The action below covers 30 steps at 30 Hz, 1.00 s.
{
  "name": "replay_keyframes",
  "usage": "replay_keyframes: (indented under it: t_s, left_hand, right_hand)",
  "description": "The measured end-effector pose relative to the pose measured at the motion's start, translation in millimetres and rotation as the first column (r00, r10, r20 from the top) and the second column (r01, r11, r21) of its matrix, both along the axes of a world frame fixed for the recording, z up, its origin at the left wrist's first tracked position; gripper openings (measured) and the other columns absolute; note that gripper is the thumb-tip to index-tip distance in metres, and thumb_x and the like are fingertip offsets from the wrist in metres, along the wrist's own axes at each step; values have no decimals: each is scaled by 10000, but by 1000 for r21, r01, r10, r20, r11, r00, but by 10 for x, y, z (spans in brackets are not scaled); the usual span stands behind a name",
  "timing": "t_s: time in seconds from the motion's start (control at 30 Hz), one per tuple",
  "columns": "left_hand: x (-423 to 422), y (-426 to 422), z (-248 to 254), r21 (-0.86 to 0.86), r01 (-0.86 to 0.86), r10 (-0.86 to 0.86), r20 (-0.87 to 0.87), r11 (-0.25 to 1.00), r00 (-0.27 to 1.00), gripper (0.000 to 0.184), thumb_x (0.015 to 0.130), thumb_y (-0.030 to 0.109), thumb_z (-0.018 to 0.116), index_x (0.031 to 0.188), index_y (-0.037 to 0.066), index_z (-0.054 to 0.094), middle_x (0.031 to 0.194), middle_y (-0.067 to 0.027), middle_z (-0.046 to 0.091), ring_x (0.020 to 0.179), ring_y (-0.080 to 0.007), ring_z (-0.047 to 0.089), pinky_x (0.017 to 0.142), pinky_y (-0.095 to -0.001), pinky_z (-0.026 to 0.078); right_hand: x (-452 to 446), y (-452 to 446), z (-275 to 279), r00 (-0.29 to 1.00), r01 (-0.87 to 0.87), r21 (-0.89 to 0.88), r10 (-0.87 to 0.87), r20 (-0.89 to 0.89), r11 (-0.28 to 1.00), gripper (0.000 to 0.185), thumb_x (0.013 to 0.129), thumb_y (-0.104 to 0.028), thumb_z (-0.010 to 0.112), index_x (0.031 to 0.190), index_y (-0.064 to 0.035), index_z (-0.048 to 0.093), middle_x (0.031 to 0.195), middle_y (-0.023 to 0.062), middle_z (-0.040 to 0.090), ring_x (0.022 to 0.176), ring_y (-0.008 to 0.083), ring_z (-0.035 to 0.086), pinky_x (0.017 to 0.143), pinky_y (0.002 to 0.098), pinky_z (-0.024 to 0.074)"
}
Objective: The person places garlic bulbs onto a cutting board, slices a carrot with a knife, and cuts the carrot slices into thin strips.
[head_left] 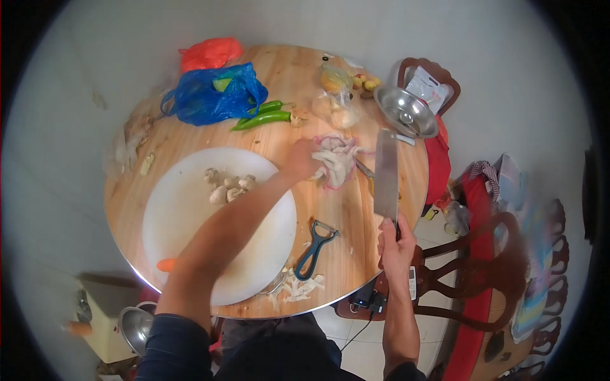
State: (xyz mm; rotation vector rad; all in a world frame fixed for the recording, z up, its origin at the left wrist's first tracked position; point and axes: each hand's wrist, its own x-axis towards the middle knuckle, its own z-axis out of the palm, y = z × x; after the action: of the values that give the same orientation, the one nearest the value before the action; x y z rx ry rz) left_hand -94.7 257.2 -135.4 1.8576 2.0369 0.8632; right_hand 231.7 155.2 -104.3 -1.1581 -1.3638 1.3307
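My right hand (397, 246) is wrapped round the handle of a cleaver (386, 174), its wide blade upright over the table's right side. Stretched across the round white cutting board (184, 190), my left arm reaches a crumpled white cloth with pink edging (337, 162). My left hand (302, 160) is closed at the cloth's left side, with its fingertips partly hidden in the folds. On the board sit several small white mushrooms (230, 187), and the orange tip of what looks like a carrot (166, 265) shows beside my forearm. A dark-handled peeler (314, 249) lies right of the board.
Green peppers (264, 119) lie by a blue plastic bag (216, 95), with a red bag (210, 54) behind. A metal bowl (406, 111) stands at the table's right edge. Pale peelings (302, 287) lie near the front edge. A wooden chair (445, 276) stands close on the right.
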Motion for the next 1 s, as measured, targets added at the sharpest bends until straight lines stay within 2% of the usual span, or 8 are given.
replay_keyframes:
  t_s: [0.07, 0.2, 0.3, 0.67, 0.73, 0.8, 0.87, 1.0]
  left_hand:
    - [21, -288, 240, -40, 33, -7, 525, 999, 851, 316, 913, 51, 806, 1217, 7, 731, 1268, -178, 717, 1111, -267, 714, 894, -420, 578]
    - [180, -798, 525, -151, 119, 49, 794, 981, 606, 324, 968, -32, 699, 1290, 5, 696, 1287, -133, 707, 1128, -207, 699, 893, -393, 577]
    - [427, -1080, 714, 10, 14, -12, 992, 1000, 129, 431, 1015, -116, 471, 1416, -17, 593, 1327, -151, 701, 1227, -255, 696, 990, -410, 582]
    - [110, -1327, 638, 129, 10, -128, 990, 992, -57, 307, 1071, -39, 498, 1361, -15, 594, 1282, -133, 694, 1118, -277, 718, 917, -457, 609]
    - [50, -1322, 644, 150, -33, -152, 986, 988, -63, 331, 1070, -43, 497, 1388, -17, 583, 1306, -128, 687, 1151, -267, 715, 974, -442, 602]
    - [-28, -1340, 589, 131, 75, -129, 991, 989, -32, 372, 1061, -69, 486, 1418, -11, 574, 1377, -148, 672, 1238, -282, 695, 1083, -458, 562]
    - [70, -1360, 602, 114, 193, -116, 993, 975, 3, 415, 1051, -96, 475, 1447, -6, 564, 1449, -168, 658, 1324, -298, 676, 1192, -474, 521]
    - [511, -1584, 738, 19, 245, 3, 996, 969, -90, 438, 1052, -103, 493, 1471, 9, 548, 1422, -167, 675, 1324, -286, 683, 1152, -488, 560]
  right_hand:
    - [-221, 247, -253, 975, 40, 643, -170, 143, 765, 378, 1090, -159, 652, 1434, -4, 670, 917, 39, 625, 632, 164, 594, 558, 348, 498]
    - [-672, 235, 39, 931, -85, 714, -199, 304, 695, 557, 1003, -101, 708, 1554, -102, 623, 915, 103, 618, 720, 287, 657, 649, 436, 551]
    - [-921, 105, 26, 869, -280, 705, -140, 474, 652, 701, 898, -54, 739, 1576, -178, 615, 971, 146, 605, 752, 378, 672, 672, 502, 574]
    - [23, -823, -120, 786, -411, 680, -142, 602, 608, 693, 880, -9, 738, 1556, -108, 620, 918, 138, 607, 746, 297, 712, 617, 439, 590]
    - [220, -861, -76, 911, -317, 496, 116, 395, 808, 457, 990, -47, 703, 1443, -50, 641, 797, 80, 568, 623, 178, 630, 512, 376, 526]
    - [341, -888, 185, 928, -338, -235, 281, -245, 911, 254, 1097, -162, 644, 1313, -35, 600, 753, 28, 521, 544, 79, 489, 439, 291, 415]
    - [234, -800, 502, 853, -435, -306, 279, -442, 847, 256, 1170, -302, 526, 1259, -65, 568, 770, 6, 466, 463, 47, 343, 353, 233, 275]
    - [-61, -450, 469, 667, -655, -275, 368, -648, 704, 241, 1163, -319, 539, 1227, -87, 564, 773, -6, 450, 465, 63, 351, 356, 243, 286]
